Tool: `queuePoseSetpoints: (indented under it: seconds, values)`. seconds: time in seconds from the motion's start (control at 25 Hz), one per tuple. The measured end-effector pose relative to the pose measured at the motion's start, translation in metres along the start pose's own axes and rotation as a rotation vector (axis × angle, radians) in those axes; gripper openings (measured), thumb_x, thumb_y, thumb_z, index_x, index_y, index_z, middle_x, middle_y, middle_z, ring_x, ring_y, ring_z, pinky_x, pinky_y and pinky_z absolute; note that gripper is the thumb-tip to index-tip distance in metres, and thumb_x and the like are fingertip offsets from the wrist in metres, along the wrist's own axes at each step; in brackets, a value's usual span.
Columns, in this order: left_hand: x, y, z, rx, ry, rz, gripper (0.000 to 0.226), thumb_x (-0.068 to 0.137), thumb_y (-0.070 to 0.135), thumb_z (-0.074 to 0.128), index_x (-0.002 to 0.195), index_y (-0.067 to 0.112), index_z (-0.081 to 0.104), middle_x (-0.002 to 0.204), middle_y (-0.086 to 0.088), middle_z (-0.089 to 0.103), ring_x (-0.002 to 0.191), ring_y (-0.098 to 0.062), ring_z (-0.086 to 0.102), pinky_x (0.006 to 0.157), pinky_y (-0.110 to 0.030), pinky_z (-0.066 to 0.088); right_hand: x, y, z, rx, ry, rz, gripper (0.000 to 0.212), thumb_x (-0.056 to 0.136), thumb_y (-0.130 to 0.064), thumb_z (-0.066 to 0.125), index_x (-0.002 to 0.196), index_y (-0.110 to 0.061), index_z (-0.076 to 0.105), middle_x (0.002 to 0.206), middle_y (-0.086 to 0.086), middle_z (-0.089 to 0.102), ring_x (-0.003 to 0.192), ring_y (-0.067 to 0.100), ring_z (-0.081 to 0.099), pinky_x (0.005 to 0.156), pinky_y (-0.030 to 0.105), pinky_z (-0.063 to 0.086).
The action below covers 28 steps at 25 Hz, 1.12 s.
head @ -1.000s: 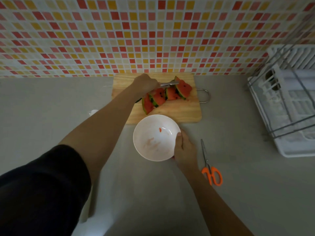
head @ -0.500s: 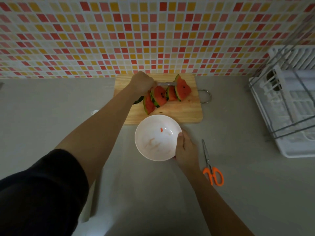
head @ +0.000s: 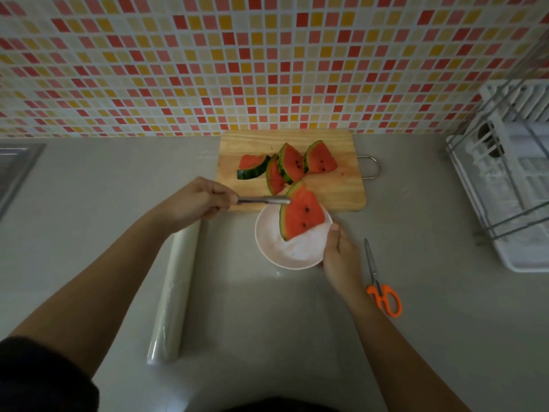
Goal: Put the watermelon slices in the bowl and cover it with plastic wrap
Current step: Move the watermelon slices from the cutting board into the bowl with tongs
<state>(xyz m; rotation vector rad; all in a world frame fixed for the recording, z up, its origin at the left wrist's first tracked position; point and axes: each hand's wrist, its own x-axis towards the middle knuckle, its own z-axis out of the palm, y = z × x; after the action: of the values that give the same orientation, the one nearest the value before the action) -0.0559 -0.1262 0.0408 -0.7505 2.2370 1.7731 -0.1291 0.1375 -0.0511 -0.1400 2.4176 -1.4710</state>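
Note:
A white bowl [head: 297, 254] stands on the grey counter just in front of a wooden cutting board [head: 335, 194]. My left hand [head: 199, 200] grips metal tongs [head: 264, 200] that pinch one watermelon slice [head: 301, 217] over the bowl. My right hand [head: 338, 257] holds the bowl's right rim. Several more watermelon slices [head: 289, 165] lean together on the board. A roll of plastic wrap [head: 175, 289] lies lengthwise on the counter, left of the bowl and under my left forearm.
Orange-handled scissors [head: 381, 289] lie right of the bowl. A white dish rack [head: 511, 185] with a wire frame fills the right edge. A sink corner [head: 15, 165] shows at far left. A tiled wall backs the counter.
My left hand has drawn back from the board toward me, carrying one slice in the tongs to above the bowl. The right hand stays on the bowl's rim.

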Motion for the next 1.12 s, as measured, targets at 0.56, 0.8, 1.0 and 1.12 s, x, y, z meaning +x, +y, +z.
queuePoseSetpoints:
  seconds: [0.56,0.8,1.0,1.12]
  values:
    - [-0.015,0.037,0.034,0.762,0.315,0.299,0.032,0.085,0.037,0.056,0.081,0.014,0.078,0.074,-0.009,0.072,0.067,-0.022,0.062,0.060,-0.025,0.044,0.002,-0.002,-0.001,-0.077,0.013,-0.031,0.037,0.099,-0.035,0.026,0.100,-0.017,0.058,0.083,-0.003,0.057,0.075,0.017,0.053,0.057,0.023,0.035]
    - [0.053,0.053,0.058,0.289,0.365,-0.076,0.031,0.079,0.028,0.063,0.078,-0.002,0.070,0.072,-0.011,0.064,0.055,-0.017,0.047,0.057,-0.028,0.039,0.004,-0.002,0.000,-0.047,-0.016,0.019,0.038,0.098,-0.040,0.026,0.103,-0.021,0.059,0.088,0.003,0.064,0.080,0.022,0.063,0.069,0.045,0.057]
    - [0.078,0.053,0.075,0.250,0.383,-0.075,0.013,0.076,0.018,0.058,0.072,0.006,0.060,0.066,-0.010,0.047,0.049,-0.017,0.033,0.049,-0.030,0.027,0.004,0.002,0.000,-0.069,-0.011,-0.013,0.038,0.098,-0.039,0.025,0.102,-0.022,0.058,0.080,-0.002,0.061,0.072,0.011,0.060,0.059,0.025,0.047]
    - [0.087,0.054,0.077,0.247,0.382,-0.089,0.013,0.076,0.019,0.058,0.072,0.007,0.057,0.067,-0.010,0.050,0.051,-0.018,0.035,0.051,-0.029,0.027,0.004,0.003,0.000,-0.070,-0.004,-0.005,0.035,0.098,-0.039,0.026,0.098,-0.023,0.057,0.075,-0.005,0.059,0.069,0.003,0.057,0.056,0.020,0.042]
